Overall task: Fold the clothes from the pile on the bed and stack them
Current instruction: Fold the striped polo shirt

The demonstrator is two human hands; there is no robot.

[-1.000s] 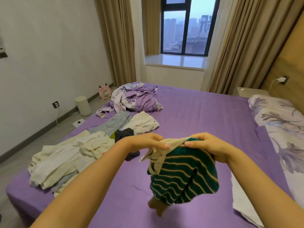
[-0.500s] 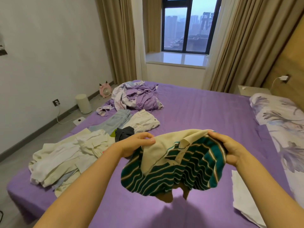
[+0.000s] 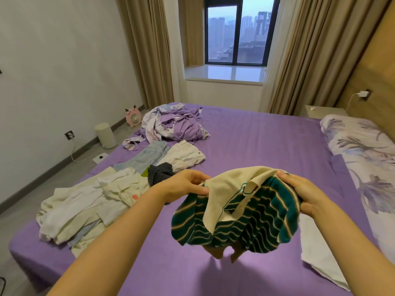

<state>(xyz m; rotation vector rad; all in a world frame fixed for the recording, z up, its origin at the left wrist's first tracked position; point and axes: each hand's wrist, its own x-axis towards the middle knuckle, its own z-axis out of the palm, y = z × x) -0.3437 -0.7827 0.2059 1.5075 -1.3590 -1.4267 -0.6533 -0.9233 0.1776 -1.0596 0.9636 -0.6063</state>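
A green striped top (image 3: 245,221) with a cream collar hangs bunched in the air above the purple bed (image 3: 256,146). My left hand (image 3: 186,184) pinches its left edge and my right hand (image 3: 299,193) grips its right edge. To the left, a loose pile of cream and white clothes (image 3: 85,206) lies on the bed. Behind it lie a dark grey garment (image 3: 159,174), light blue jeans (image 3: 147,157) and white shorts (image 3: 183,157). A flat white folded piece (image 3: 318,251) lies at the lower right, partly under my right arm.
A crumpled purple and white bedsheet heap (image 3: 175,124) sits at the far left of the bed. A floral pillow (image 3: 363,150) lies along the right side. On the floor at left stand a white bin (image 3: 105,135) and a pink fan (image 3: 133,118).
My hands have drawn apart, spreading the striped top wider between them. The cream collar part now lies draped over the top of the bundle.
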